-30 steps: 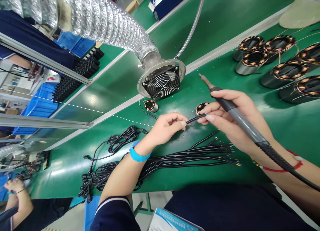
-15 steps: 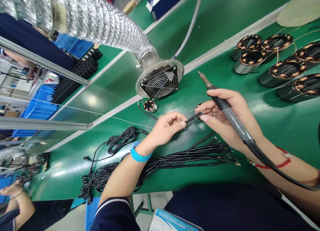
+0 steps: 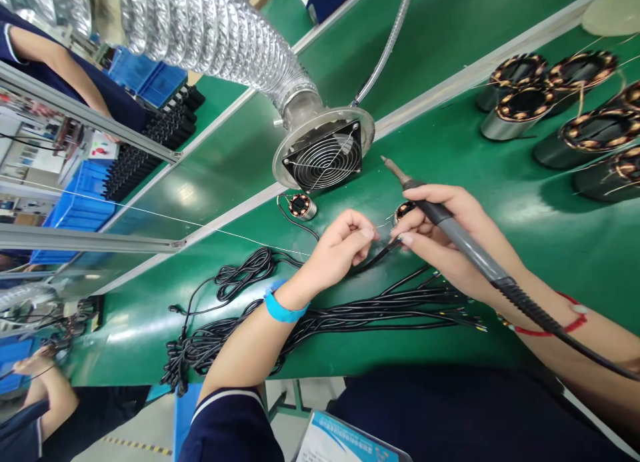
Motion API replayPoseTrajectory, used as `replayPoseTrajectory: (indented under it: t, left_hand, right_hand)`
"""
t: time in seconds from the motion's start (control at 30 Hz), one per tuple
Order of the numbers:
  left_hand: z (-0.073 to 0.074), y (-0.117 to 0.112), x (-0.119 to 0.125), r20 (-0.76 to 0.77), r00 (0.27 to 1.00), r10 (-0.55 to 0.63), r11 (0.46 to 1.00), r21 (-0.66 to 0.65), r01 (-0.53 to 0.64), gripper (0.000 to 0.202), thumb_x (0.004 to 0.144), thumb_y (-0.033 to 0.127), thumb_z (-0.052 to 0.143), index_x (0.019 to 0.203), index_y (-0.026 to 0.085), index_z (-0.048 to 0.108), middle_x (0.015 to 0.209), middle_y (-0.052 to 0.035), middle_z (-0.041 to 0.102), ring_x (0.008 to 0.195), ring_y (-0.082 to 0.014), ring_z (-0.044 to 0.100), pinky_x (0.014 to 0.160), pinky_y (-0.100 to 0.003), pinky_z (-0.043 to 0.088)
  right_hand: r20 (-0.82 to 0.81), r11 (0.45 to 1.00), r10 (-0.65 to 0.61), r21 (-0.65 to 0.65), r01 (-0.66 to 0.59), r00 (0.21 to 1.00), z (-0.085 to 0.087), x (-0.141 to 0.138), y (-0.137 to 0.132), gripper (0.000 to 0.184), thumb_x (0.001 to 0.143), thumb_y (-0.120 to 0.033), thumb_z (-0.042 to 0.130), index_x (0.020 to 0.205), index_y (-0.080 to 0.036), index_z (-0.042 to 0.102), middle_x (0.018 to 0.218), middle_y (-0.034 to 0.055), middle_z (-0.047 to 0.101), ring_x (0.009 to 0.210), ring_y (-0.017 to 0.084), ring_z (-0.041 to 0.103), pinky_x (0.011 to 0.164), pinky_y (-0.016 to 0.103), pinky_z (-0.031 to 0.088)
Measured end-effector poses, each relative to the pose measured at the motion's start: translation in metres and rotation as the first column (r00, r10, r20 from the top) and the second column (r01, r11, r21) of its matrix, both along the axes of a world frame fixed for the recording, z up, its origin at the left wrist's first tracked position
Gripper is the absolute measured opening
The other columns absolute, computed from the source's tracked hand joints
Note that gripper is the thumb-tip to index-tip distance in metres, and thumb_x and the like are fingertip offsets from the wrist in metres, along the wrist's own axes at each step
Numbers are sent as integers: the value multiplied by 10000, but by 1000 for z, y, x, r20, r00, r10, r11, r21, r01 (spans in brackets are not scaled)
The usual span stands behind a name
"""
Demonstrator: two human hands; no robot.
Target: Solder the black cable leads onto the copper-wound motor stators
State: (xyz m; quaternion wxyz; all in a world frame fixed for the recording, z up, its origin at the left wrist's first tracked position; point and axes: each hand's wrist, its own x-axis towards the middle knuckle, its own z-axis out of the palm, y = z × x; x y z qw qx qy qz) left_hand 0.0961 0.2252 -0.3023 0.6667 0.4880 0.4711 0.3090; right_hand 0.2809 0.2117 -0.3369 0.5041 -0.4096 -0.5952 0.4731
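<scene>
My right hand (image 3: 450,242) is wrapped round a soldering iron (image 3: 445,219), its bare tip pointing up and left above the table. The same hand's thumb and fingertips pinch the end of a black cable (image 3: 377,257). Beside those fingertips a small copper-wound stator (image 3: 403,211) is partly hidden. My left hand (image 3: 347,243) is closed in a pinch on thin solder wire (image 3: 260,241), which runs in from the left and pokes out toward the stator. A second small stator (image 3: 302,207), wired to a black cable, stands below the fume extractor fan (image 3: 327,159).
Larger stators (image 3: 517,112) stand at the right. A bundle of black cables (image 3: 350,315) with stripped ends lies nearest my body, and a coiled cable (image 3: 245,274) lies left of my left hand. A silver duct (image 3: 215,39) hangs overhead. Co-workers' arms (image 3: 55,55) show at the left.
My left hand has let go of the black cable and now pinches the solder wire. The cable end is now in my right fingertips, and the iron's tip has shifted left and slightly down.
</scene>
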Motion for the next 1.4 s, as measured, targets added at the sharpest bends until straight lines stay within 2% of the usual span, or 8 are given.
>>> replayPoseTrajectory:
  t: [0.27,0.43,0.63,0.77,0.93,1.13,1.23,1.4]
  left_hand:
    - [-3,-3,2,-74,995,-71,997,24,72,299,837,403,681,758,192,485,644,42,512,536,-73,441,503,-217,355]
    - [-5,-1,0,-57,995,-80,990,109,86,229,817,314,713,750,165,553,785,5,623,742,-93,547,721,-242,443]
    - [-1,0,-1,104,962,-252,952,-151,266,442,786,568,731,825,165,553,666,25,617,560,-74,534,570,-224,416]
    - [-4,5,4,2,994,-107,994,-35,107,286,781,346,760,737,158,549,617,52,555,569,-56,482,585,-211,384]
    - [-24,16,9,-182,982,46,999,34,-40,158,813,96,624,685,149,549,615,60,540,583,-50,469,606,-212,368]
    - [-30,19,10,-173,984,53,998,43,-46,164,822,85,619,688,155,556,604,61,550,587,-55,490,620,-217,386]
    - [-28,18,9,-165,985,56,998,47,-49,167,822,88,623,686,159,557,602,57,552,584,-60,494,612,-219,388]
    - [-27,18,9,-171,984,56,997,54,-48,159,834,112,627,695,162,566,607,56,549,582,-60,492,597,-218,381]
  right_hand:
    - [44,988,7,154,-13,999,-1,-3,-3,430,868,-140,651,1248,-280,505,924,-19,657,736,98,657,718,220,607]
    - [84,971,-17,239,-3,996,0,-1,-3,415,881,-142,655,1247,-282,519,893,-23,651,791,113,661,767,243,602]
    - [30,969,-7,249,-1,1000,0,-1,-2,411,875,-149,664,1242,-285,536,861,-41,649,749,104,650,746,237,598]
    - [126,983,-81,172,59,989,3,5,-4,416,889,-216,680,1282,-270,552,922,-24,709,813,121,696,760,249,613]
    - [323,939,-341,156,305,883,11,21,-19,388,968,-305,629,1354,-274,606,1051,39,729,785,143,700,743,325,594]
    - [357,867,-371,465,182,857,-8,43,-24,176,908,-270,688,1078,-232,666,884,64,702,704,146,639,616,300,512]
    - [362,878,-324,459,136,874,-19,47,-23,125,921,-331,650,964,-215,635,771,46,650,511,85,513,440,251,380]
    - [338,894,-319,418,162,886,-19,46,-25,226,957,-444,584,903,-227,613,732,31,623,443,58,413,403,260,296]
